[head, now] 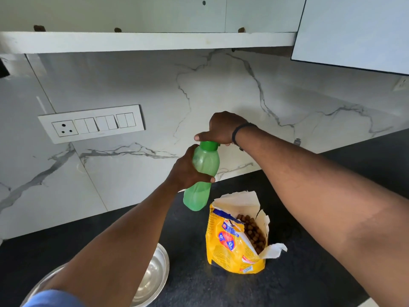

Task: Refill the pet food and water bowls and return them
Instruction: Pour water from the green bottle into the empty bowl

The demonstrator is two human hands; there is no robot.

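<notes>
Left hand (188, 169) wrapped round the middle of the green water bottle (202, 176), thumb across its front; grip clenched on the body. Right hand (221, 129) on top, fingers curled round the green cap (209, 145); grip grasping the cap. Black band (240, 131) on the right wrist. Bottle held upright, slightly tilted, lifted clear of the dark tabletop (309, 273), in front of the marble backsplash (221, 85). Just below and right of the bottle: yellow pet food bag (234, 242), standing on the tabletop, top torn open, brown kibble (253, 231) visible inside. Steel bowl (152, 278) on the tabletop lower left, partly hidden under the left forearm; a second steel rim (44, 281) showing further left, mostly hidden. Switch panel (91, 124) on the wall at left.
</notes>
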